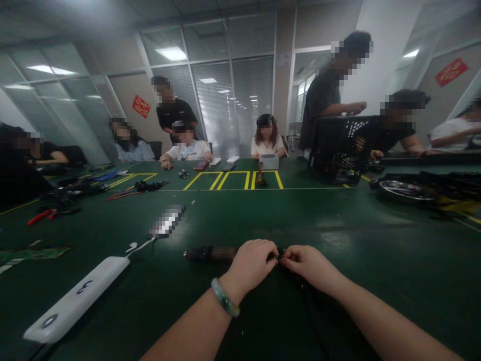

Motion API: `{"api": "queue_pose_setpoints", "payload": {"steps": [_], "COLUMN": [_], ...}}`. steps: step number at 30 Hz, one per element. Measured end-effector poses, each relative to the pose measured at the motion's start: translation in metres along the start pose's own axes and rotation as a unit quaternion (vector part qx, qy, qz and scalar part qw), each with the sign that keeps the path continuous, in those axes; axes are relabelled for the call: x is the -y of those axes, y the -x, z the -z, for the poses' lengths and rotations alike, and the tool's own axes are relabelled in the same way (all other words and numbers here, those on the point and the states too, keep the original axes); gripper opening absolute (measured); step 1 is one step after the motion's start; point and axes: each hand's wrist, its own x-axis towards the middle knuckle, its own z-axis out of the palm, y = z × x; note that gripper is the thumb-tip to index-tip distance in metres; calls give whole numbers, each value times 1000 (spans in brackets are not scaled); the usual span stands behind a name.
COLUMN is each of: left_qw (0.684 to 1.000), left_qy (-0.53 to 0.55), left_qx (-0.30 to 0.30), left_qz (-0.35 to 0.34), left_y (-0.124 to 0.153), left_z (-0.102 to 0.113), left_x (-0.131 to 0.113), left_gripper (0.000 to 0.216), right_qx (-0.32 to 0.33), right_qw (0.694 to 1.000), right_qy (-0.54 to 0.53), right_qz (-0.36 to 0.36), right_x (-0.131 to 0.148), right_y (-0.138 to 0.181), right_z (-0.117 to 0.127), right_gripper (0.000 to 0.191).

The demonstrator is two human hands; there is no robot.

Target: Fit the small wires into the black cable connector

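Observation:
My left hand (251,263) is closed around the right end of a dark cylindrical tool (210,254) that lies on the green table (338,225); a green bead bracelet (224,298) sits on that wrist. My right hand (306,263) is curled in a pinch, fingertips meeting the left hand's at the tool's end. A thin dark cable (306,296) seems to run from there toward me under my right forearm. What the right fingers pinch is too small to name.
A white power bank (77,300) with a white cable lies at the near left, a blurred flat device (166,221) beyond it. Red-handled pliers (41,216) and dark parts lie at the far left. A black crate (343,148) and wheel-like part (402,189) stand at the right. Several people are at the far side.

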Motion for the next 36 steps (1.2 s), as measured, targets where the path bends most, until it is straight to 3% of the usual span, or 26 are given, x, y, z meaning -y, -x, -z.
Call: {"api": "queue_pose_setpoints", "payload": {"steps": [14, 36], "left_qw": [999, 1000], "left_qy": [-21, -12], "left_qx": [25, 14], "left_qz": [-7, 6], "left_y": [0, 1], "left_z": [4, 3], "left_x": [-3, -1], "left_gripper": [6, 9], "right_qx": [32, -3], "right_qw": [999, 1000], "right_qy": [21, 5], "right_qz": [13, 11], "right_x": [5, 6], "right_y": [5, 3], "right_z": [8, 4], "right_gripper": [18, 15]}}
